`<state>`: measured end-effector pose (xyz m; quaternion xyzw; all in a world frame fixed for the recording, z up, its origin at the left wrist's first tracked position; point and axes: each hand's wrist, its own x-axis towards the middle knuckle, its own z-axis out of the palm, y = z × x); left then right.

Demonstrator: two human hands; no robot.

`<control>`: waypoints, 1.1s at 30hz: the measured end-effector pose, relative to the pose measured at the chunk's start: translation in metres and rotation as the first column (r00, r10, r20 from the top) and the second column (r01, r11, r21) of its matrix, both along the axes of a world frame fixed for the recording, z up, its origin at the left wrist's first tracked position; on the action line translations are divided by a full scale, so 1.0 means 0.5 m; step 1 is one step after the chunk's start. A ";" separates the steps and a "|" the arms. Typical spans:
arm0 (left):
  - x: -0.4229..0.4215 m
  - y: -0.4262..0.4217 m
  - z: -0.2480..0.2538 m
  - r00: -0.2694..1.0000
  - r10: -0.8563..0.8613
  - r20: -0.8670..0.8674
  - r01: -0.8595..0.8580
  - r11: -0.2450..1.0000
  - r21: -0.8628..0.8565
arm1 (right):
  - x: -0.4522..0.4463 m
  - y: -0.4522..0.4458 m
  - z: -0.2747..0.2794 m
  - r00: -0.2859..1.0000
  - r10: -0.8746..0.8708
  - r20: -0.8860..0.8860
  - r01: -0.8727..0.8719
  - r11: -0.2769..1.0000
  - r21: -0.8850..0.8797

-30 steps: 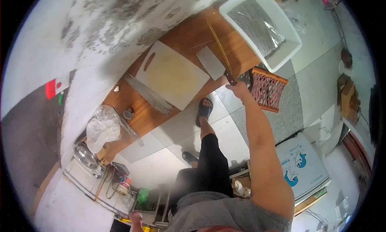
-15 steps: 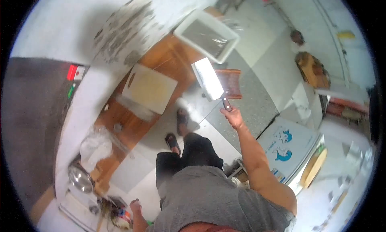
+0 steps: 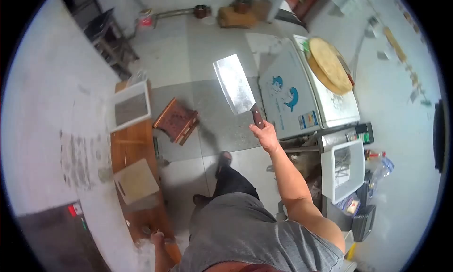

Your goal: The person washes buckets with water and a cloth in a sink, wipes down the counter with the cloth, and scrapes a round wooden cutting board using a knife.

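Note:
My right hand (image 3: 265,135) grips the dark wooden handle of a cleaver (image 3: 234,84), held out in front of me over the floor. The broad, shiny blade points up and forward, touching nothing. Down at my left side hangs my left hand (image 3: 158,237), which appears in front of the wooden table; its fingers are too small and blurred to make out. On that table a pale cutting board (image 3: 137,182) lies beyond my left hand.
Along the left wall runs the wooden table (image 3: 126,151), with a white basin (image 3: 147,98) at its far end. A brown stool (image 3: 177,121) stands beside it. To the right are a white fridge (image 3: 339,109) with a round wooden board (image 3: 328,66) on top, and a white tray (image 3: 329,170).
My body and view have turned right, so the table has shifted left and the fridge has come into full view. The cleaver stays in my right hand.

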<state>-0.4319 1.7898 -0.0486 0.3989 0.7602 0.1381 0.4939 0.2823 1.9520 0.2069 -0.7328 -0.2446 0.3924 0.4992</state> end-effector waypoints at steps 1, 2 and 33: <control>0.056 0.052 0.030 0.990 0.001 -0.144 -0.009 0.999 -0.054 | 0.031 -0.020 0.004 0.999 -0.043 -0.034 0.043 0.999 0.007; 0.139 0.120 0.096 0.961 -0.003 -0.277 -0.029 0.993 -0.114 | 0.069 -0.038 0.008 0.994 -0.091 -0.059 0.092 0.996 0.019; 1.687 1.264 -0.034 -0.458 -0.576 -0.677 0.829 -0.552 -0.091 | 1.314 -0.331 0.178 0.426 -0.855 0.296 0.896 0.443 -0.010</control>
